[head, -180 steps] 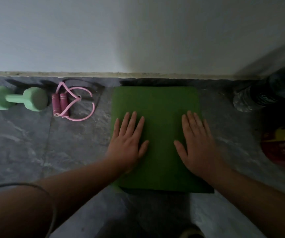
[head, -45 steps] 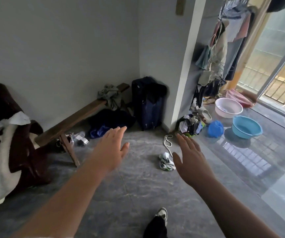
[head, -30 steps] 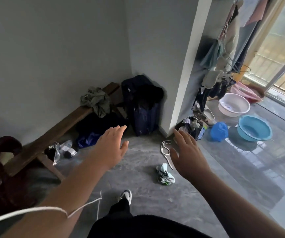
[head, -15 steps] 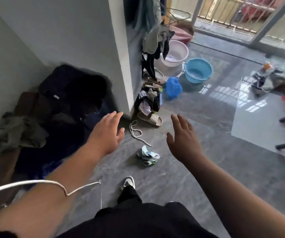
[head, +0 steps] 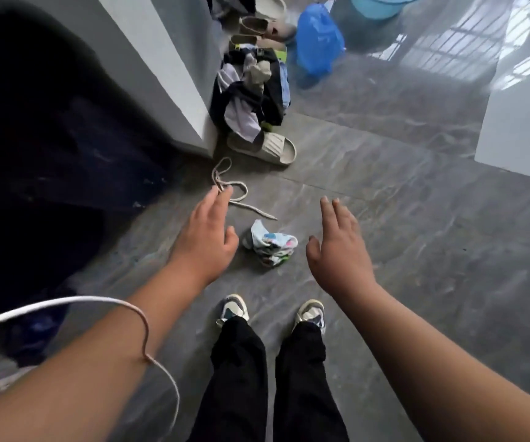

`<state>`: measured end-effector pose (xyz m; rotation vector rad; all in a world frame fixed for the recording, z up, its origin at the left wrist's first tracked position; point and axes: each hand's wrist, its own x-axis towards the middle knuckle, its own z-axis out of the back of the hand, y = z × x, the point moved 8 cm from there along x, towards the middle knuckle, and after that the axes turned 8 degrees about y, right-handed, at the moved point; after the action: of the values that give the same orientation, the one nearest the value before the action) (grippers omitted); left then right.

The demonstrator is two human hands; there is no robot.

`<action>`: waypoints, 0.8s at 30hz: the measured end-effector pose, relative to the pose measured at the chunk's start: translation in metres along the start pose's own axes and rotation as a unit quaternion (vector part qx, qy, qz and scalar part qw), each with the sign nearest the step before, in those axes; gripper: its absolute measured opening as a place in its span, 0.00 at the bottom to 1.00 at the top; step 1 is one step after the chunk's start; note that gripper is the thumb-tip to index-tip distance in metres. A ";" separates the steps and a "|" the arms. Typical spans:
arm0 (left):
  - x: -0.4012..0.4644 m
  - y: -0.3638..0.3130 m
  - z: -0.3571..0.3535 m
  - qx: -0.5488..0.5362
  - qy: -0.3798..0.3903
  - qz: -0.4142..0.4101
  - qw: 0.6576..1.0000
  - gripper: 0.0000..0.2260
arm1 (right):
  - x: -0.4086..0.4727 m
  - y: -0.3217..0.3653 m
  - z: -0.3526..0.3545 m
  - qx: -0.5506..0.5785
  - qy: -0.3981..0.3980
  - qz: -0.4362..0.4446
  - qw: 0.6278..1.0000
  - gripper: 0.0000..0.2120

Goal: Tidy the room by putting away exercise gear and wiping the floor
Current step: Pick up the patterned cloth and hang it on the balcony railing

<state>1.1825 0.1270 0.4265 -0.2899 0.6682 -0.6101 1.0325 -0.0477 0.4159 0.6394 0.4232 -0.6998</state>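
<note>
Right now both bare hands hang in the air with fingers straight and spread, holding nothing, on either side of the small crumpled patterned white cloth (head: 270,244) lying on the grey marbled tile floor (head: 416,237). That cloth looks the likely wiping rag for the floor, though this is a guess from the task. It sits just ahead of the person's two sneakers (head: 309,312). Measured from the cloth, the left hand (head: 207,239) is just beside its left edge and the right hand (head: 337,247) slightly further off its right edge, so the left looks a touch nearer. The bundle has little long axis; it runs roughly left to right. Beyond the cloth lie a loose pale cord (head: 231,189) and a beige ribbed slide sandal (head: 262,148).
</note>
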 end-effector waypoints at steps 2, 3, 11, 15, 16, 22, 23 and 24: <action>0.039 0.031 -0.072 0.016 0.031 0.010 0.999 0.32 | 0.043 -0.025 -0.064 -0.021 0.023 0.016 0.999 0.34; 0.061 0.049 -0.109 0.022 0.051 0.023 0.998 0.33 | 0.066 -0.038 -0.098 -0.035 0.033 0.027 0.998 0.34; 0.180 0.174 -0.354 0.018 0.145 0.095 0.985 0.32 | 0.198 -0.140 -0.339 -0.059 0.087 0.023 0.994 0.33; 0.207 0.209 -0.419 -0.093 0.124 0.171 0.973 0.29 | 0.227 -0.165 -0.406 -0.053 0.110 0.028 0.992 0.32; 0.211 0.213 -0.427 -0.124 0.112 0.186 0.968 0.28 | 0.232 -0.167 -0.417 -0.056 0.115 0.037 0.991 0.31; 0.199 0.194 -0.403 -0.205 0.056 0.150 0.966 0.11 | 0.223 -0.175 -0.407 0.001 0.090 -0.012 0.996 0.03; 0.191 0.187 -0.391 -0.207 0.058 0.141 0.966 0.11 | 0.215 -0.172 -0.392 0.009 0.070 -0.017 0.997 0.02; 0.181 0.177 -0.376 -0.210 0.059 0.132 0.967 0.12 | 0.206 -0.167 -0.374 0.014 0.049 -0.013 0.999 0.02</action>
<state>1.1257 0.1335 -0.0234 -0.5515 0.9337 -0.2266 1.0032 0.0087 -0.0378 0.6983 0.5144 -0.7010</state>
